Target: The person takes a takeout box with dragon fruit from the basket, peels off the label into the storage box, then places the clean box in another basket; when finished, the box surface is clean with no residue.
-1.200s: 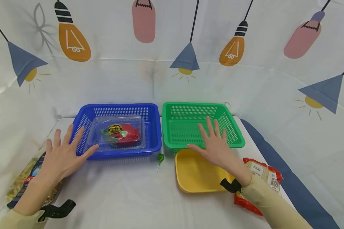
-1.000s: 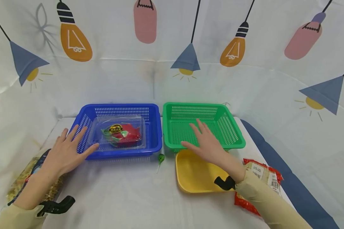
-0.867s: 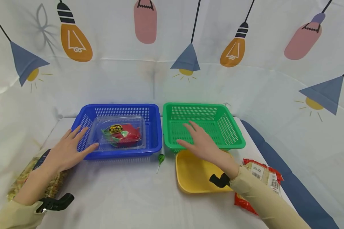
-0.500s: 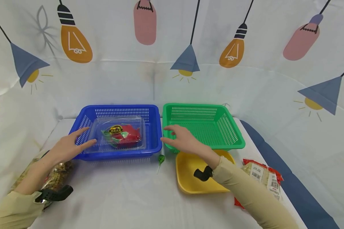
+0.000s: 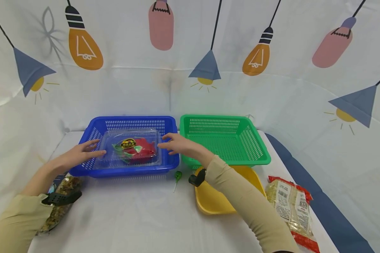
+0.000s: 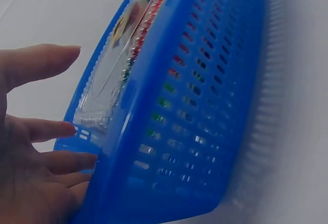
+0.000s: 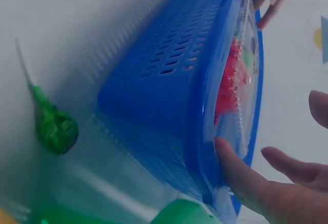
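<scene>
Close to me, my right sleeve point(image 5: 240, 196) crosses above the yellow tray point(image 5: 213, 200). Then comes a green lollipop point(image 5: 178, 175). My left hand point(image 5: 77, 155) and right hand point(image 5: 184, 144) flank the clear box point(image 5: 111, 160), fingers loose, gripping nothing. The box, red fruit point(image 5: 145, 149) inside, sits in the blue basket point(image 5: 130, 172). Behind rises a patterned cloth point(image 5: 130, 84).

The blue basket point(image 5: 126, 172) is smooth, glossy plastic; the box point(image 5: 107, 162) in it is clear, shiny plastic with a ridged edge. The green basket point(image 5: 251, 142) and yellow tray point(image 5: 213, 203) are plastic. The wall sheet point(image 5: 130, 88) is creased matt cloth. The lollipop point(image 5: 178, 175) wrapper seems shiny, though blurred up close.
</scene>
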`<state>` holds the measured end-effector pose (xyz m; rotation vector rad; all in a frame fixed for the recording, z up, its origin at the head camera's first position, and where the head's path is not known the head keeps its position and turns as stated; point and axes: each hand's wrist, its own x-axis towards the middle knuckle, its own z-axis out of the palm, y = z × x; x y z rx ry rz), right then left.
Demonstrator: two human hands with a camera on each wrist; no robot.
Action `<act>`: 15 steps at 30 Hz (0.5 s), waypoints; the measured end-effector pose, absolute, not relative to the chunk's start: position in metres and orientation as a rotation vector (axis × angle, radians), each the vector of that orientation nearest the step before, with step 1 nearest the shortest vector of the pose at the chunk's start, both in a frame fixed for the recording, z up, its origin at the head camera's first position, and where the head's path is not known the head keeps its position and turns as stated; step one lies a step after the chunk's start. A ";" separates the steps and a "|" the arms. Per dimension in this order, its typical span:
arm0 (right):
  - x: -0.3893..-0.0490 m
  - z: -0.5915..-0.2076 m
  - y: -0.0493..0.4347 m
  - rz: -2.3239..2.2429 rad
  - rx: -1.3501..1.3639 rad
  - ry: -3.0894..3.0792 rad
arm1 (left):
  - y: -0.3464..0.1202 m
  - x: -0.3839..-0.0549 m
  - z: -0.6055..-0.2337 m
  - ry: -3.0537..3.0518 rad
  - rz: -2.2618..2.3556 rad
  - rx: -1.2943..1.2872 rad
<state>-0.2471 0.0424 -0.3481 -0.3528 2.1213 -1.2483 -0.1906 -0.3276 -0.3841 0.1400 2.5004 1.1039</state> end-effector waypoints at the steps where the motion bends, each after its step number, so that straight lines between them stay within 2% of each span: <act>1: -0.250 -0.349 0.039 -1.257 -0.326 2.092 | -0.329 -0.192 -0.384 2.465 1.128 0.141; 15: -0.293 -0.363 0.010 -1.390 0.003 1.830 | -0.341 -0.216 -0.385 2.132 1.238 0.082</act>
